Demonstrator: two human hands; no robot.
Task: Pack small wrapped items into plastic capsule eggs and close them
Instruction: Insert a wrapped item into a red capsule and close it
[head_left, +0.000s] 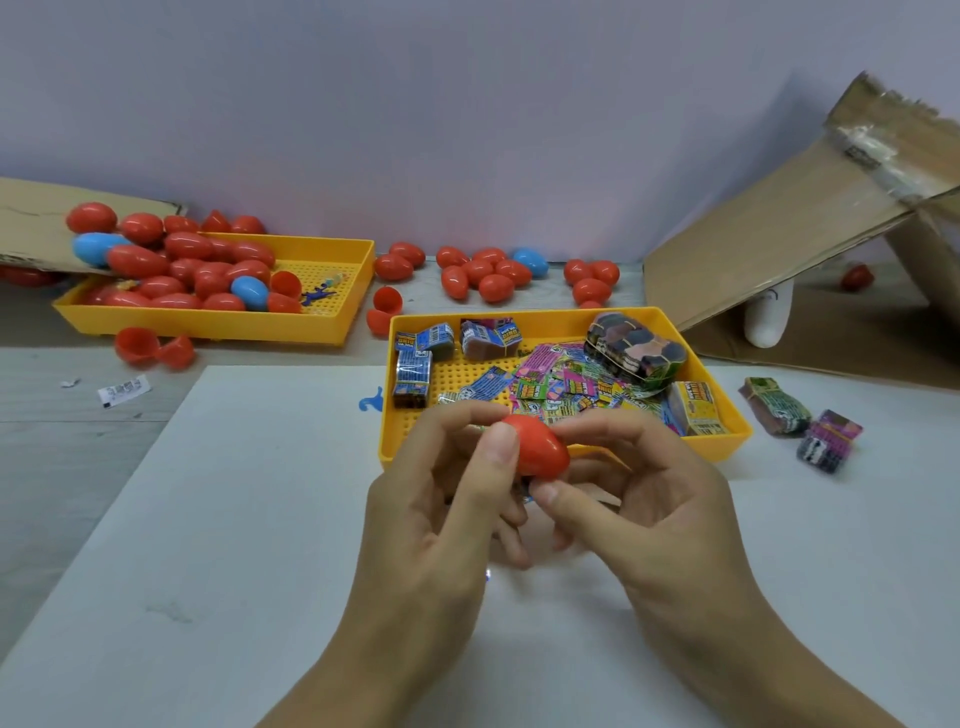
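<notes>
Red plastic fills the grip: a red capsule egg (537, 451) is pinched between both hands above the white sheet (249, 519), just in front of the near edge of the yellow tray (727, 439) of wrapped items (571, 384). The left hand (441, 514) curls round it with the thumb on top; the right hand (639, 499) pinches its lower end between thumb and forefinger. A scrap of wrapper seems to peek out beneath, so the step looks like closing. To do it well, tuck the wrapper fully inside, line the two halves up square, then squeeze evenly along the egg's length. Finished eggs (483, 273) lie along the tabletop's far edge, with more in a second tray (332, 332) at the far left.
</notes>
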